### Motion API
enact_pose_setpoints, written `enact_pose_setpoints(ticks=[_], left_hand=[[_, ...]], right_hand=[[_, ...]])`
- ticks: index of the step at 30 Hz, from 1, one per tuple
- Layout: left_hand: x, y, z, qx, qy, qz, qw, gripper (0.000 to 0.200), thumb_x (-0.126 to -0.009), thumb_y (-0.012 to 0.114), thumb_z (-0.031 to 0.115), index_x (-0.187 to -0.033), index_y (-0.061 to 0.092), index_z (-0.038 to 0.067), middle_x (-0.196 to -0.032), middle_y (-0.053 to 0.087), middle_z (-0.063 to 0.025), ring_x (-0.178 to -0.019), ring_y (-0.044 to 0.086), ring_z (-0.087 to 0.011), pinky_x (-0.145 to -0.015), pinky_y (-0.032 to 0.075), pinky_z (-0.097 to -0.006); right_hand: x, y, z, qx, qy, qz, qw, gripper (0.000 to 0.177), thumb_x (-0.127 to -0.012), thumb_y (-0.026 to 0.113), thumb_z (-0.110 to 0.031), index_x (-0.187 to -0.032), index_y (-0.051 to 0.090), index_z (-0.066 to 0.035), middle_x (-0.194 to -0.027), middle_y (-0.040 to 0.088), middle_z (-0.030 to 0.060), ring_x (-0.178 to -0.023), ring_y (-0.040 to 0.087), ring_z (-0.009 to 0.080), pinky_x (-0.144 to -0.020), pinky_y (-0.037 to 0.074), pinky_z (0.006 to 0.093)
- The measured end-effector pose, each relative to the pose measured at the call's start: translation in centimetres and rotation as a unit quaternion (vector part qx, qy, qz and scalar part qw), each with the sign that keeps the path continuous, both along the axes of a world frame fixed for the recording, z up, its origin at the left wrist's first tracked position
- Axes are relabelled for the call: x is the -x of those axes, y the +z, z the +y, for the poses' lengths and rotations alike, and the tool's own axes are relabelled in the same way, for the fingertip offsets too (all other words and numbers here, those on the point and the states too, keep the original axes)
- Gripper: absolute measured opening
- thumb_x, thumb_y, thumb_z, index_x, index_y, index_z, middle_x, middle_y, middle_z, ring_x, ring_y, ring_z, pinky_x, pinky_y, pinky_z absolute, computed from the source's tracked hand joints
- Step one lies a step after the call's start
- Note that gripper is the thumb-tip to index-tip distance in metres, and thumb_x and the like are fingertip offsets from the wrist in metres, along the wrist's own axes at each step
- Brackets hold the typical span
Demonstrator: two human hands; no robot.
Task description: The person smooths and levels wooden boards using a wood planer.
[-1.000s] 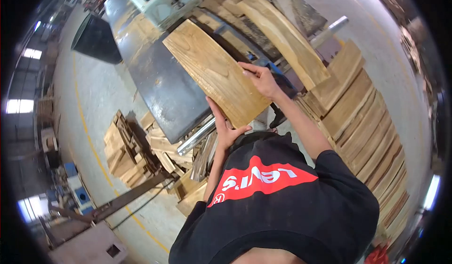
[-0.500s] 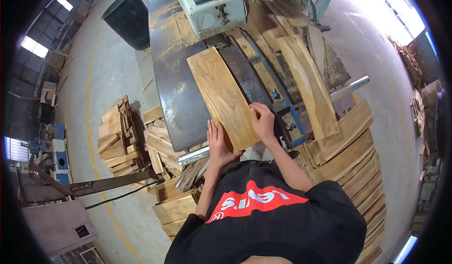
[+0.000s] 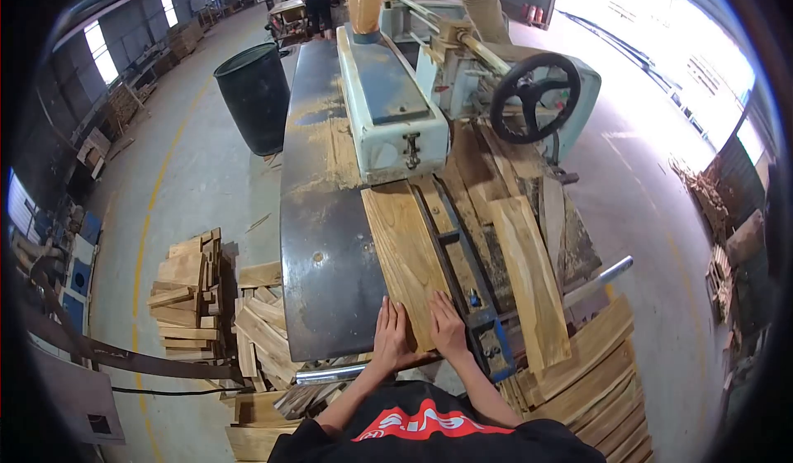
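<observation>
A long wooden board (image 3: 405,244) lies lengthwise on the dark metal machine table (image 3: 326,298). Its far end meets the front of the pale green machine housing (image 3: 396,149); whether it reaches underneath is hidden. My left hand (image 3: 391,337) rests along the board's left edge near its close end, fingers stretched forward and thumb toward the end face. On the opposite side, my right hand (image 3: 448,327) lies with straight fingers on the board's right edge. Beside the board on the right runs a blue-edged metal guide (image 3: 467,277).
A second board (image 3: 533,285) lies right of the guide. Wood stacks stand at lower right (image 3: 591,380) and left (image 3: 190,285). A black barrel (image 3: 254,99) stands beyond the table's left side. A black handwheel (image 3: 535,99) is on the machine. A person (image 3: 315,0) stands far back.
The board has slid forward to the housing and lines up along the guide. My right hand has gone from curled fingers at the edge to flatter ones. The camera view has tilted up.
</observation>
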State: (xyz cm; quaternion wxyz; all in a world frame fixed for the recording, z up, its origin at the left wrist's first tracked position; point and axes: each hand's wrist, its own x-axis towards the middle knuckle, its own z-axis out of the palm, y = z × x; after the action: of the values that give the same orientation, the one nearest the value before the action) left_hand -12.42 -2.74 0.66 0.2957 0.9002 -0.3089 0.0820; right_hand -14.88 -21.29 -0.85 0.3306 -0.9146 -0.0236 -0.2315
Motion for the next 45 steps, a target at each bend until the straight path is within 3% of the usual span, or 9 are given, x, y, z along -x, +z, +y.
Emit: enact_pose_setpoints(ticks=[4, 13, 31, 35, 39, 41, 42, 43, 45], left_hand=[[-2.0, -0.8, 0.2, -0.010, 0.002, -0.001, 1.000, 0.144, -0.057, 0.093, 0.068, -0.155, 0.030, -0.018, -0.157, 0.032, -0.0461, -0.155, 0.024, -0.0585, -0.125, 0.026, -0.0608], [-7.3, -0.1, 0.2, -0.039, -0.001, 0.020, 0.999, 0.145, -0.057, 0.092, 0.072, -0.154, 0.032, -0.018, -0.156, 0.034, -0.0461, -0.155, 0.022, -0.0589, -0.126, 0.026, -0.0605], [-19.4, 2.0, -0.9, -0.123, 0.036, 0.039, 0.991, 0.154, -0.045, 0.097, 0.069, -0.154, 0.033, -0.019, -0.155, 0.040, -0.0433, -0.155, 0.028, -0.0544, -0.127, 0.028, -0.0560], [-19.8, -1.8, 0.1, 0.016, 0.056, -0.032, 0.998, 0.146, -0.056, 0.095, 0.069, -0.158, 0.031, -0.014, -0.161, 0.038, -0.0365, -0.156, 0.029, -0.0490, -0.128, 0.027, -0.0546], [-15.7, -1.7, 0.0, 0.021, 0.078, -0.030, 0.996, 0.139, -0.065, 0.092, 0.066, -0.160, 0.028, -0.013, -0.164, 0.036, -0.0351, -0.157, 0.029, -0.0476, -0.129, 0.025, -0.0538], [-13.2, -1.9, 0.5, 0.001, 0.080, -0.026, 0.997, 0.132, -0.071, 0.090, 0.063, -0.160, 0.028, -0.013, -0.164, 0.036, -0.0339, -0.157, 0.029, -0.0464, -0.129, 0.024, -0.0531], [-12.2, -1.9, 0.5, -0.010, 0.075, -0.022, 0.997, 0.129, -0.074, 0.089, 0.062, -0.160, 0.028, -0.013, -0.164, 0.036, -0.0333, -0.157, 0.029, -0.0458, -0.130, 0.023, -0.0527], [-11.0, -1.6, 0.6, -0.017, 0.074, -0.010, 0.997, 0.120, -0.081, 0.086, 0.057, -0.160, 0.028, -0.014, -0.165, 0.035, -0.0325, -0.158, 0.028, -0.0447, -0.130, 0.022, -0.0519], [-10.5, -1.8, 0.6, -0.024, 0.078, -0.009, 0.997, 0.117, -0.084, 0.084, 0.057, -0.159, 0.029, -0.014, -0.166, 0.035, -0.0324, -0.158, 0.027, -0.0445, -0.131, 0.021, -0.0514]], right_hand=[[-1.8, -0.2, 0.2, 0.037, 0.009, -0.009, 0.999, 0.032, -0.100, 0.059, 0.000, -0.131, 0.066, 0.005, -0.145, 0.062, 0.0242, -0.141, 0.055, 0.0405, -0.116, 0.047, 0.0462], [-8.2, 0.1, 1.5, -0.068, -0.054, -0.038, 0.995, 0.023, -0.094, 0.066, 0.000, -0.116, 0.074, 0.001, -0.134, 0.070, 0.0230, -0.133, 0.063, 0.0379, -0.110, 0.053, 0.0448], [-21.9, -2.3, 1.8, -0.028, -0.053, -0.088, 0.994, 0.026, -0.097, 0.064, -0.008, -0.120, 0.074, -0.002, -0.134, 0.071, 0.0216, -0.132, 0.063, 0.0380, -0.109, 0.053, 0.0448], [-24.6, -2.8, 1.9, -0.058, -0.043, -0.097, 0.993, 0.026, -0.096, 0.064, -0.009, -0.120, 0.074, -0.003, -0.132, 0.071, 0.0224, -0.131, 0.064, 0.0388, -0.109, 0.053, 0.0456], [-28.3, -4.5, -0.8, -0.027, 0.049, -0.110, 0.992, 0.032, -0.094, 0.068, -0.018, -0.121, 0.073, -0.001, -0.136, 0.068, 0.0241, -0.131, 0.063, 0.0403, -0.108, 0.053, 0.0451], [-26.4, 1.1, -2.2, -0.076, 0.133, 0.078, 0.985, 0.035, -0.094, 0.071, -0.025, -0.119, 0.073, 0.000, -0.128, 0.071, 0.0254, -0.124, 0.067, 0.0392, -0.101, 0.055, 0.0434], [-24.9, 1.8, -2.5, -0.146, 0.114, 0.075, 0.980, 0.036, -0.094, 0.073, -0.027, -0.119, 0.074, -0.001, -0.119, 0.074, 0.0249, -0.115, 0.071, 0.0384, -0.096, 0.056, 0.0427], [-23.9, 1.5, -3.2, -0.127, 0.102, -0.032, 0.986, 0.035, -0.094, 0.074, -0.028, -0.120, 0.075, -0.004, -0.115, 0.076, 0.0230, -0.108, 0.073, 0.0387, -0.094, 0.057, 0.0435], [-19.6, 3.1, -4.9, -0.162, 0.032, -0.085, 0.983, 0.034, -0.094, 0.074, -0.026, -0.120, 0.075, -0.004, -0.115, 0.076, 0.0213, -0.108, 0.073, 0.0380, -0.093, 0.057, 0.0435]])
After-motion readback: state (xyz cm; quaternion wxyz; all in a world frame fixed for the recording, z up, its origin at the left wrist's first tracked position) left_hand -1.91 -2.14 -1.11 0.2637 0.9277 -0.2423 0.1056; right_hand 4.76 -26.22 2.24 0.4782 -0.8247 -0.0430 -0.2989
